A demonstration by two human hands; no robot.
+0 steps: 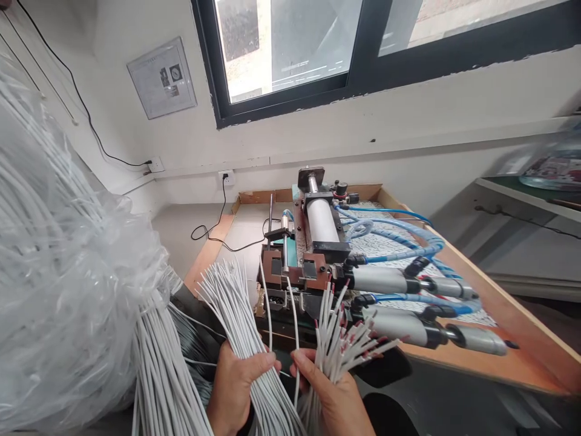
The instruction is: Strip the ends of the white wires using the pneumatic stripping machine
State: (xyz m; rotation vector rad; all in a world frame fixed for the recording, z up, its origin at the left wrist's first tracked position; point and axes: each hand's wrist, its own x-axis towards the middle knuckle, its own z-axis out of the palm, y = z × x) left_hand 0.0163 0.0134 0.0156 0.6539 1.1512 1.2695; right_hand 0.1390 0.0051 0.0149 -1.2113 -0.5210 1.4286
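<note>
My left hand (242, 378) is closed round a thick bundle of white cables (240, 321), with one cable standing apart by the thumb. My right hand (329, 387) grips a second bundle of white cables (333, 339), whose ends show short red tips. Between its thumb and forefinger it also pinches a single white cable (294, 315), which points up at the machine. Just beyond both hands stands a pneumatic machine (295, 272) with a brown metal front. The cable ends in the left bundle look plain white.
Plastic-wrapped cables (167, 363) hang at the left, close to my left arm. Silver air cylinders (381, 281) and blue hoses (408, 239) extend right of the machine. White scraps (381, 224) lie in the wood-edged tray (508, 327). A shelf (531, 197) is at the right.
</note>
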